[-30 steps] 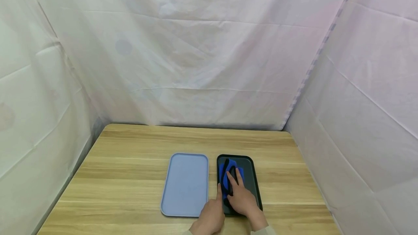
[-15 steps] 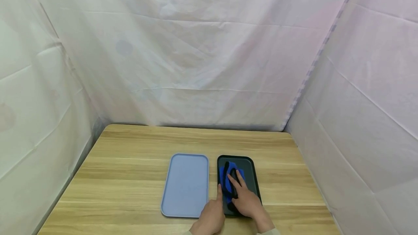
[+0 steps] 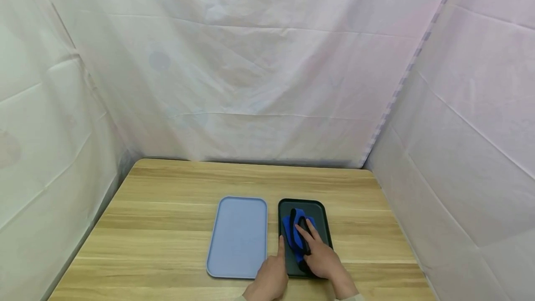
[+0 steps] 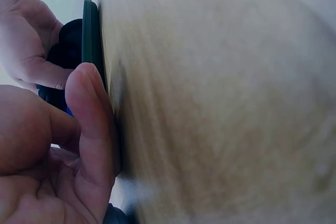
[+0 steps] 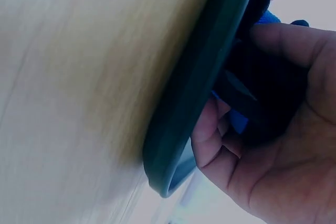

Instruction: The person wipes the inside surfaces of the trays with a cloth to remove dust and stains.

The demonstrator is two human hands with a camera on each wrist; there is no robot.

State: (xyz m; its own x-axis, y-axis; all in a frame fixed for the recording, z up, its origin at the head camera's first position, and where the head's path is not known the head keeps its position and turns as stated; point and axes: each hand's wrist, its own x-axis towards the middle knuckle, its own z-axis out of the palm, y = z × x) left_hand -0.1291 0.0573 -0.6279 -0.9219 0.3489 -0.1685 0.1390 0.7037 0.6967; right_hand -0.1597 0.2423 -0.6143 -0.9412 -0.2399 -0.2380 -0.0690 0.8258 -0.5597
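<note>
My right hand [image 3: 322, 258] grips a soft blue-and-black piece, like a folded cloth with black bands [image 3: 298, 238], on the dark green tray [image 3: 321, 217]. In the head view two of its fingers are spread forward over the piece. The right wrist view shows thumb and fingers closing on the dark material [image 5: 273, 87] just inside the tray rim [image 5: 178, 103]; the palm hides part of it. At the tray's front left corner, my left hand [image 3: 271, 274] holds the edge, index finger straight along the left rim. Its thumb [image 4: 86, 93] lies by the tray's edge [image 4: 92, 35].
A light blue tray [image 3: 236, 236] lies left of the dark one, a narrow strip of table between them. Both are on a wood-grain table [image 3: 167, 226]. White cloth walls [image 3: 251, 82] enclose the table at the back and sides.
The right hand has drawn the blue-and-black piece to the right and slightly toward the front edge within the dark tray. The left hand has stayed at the corner.
</note>
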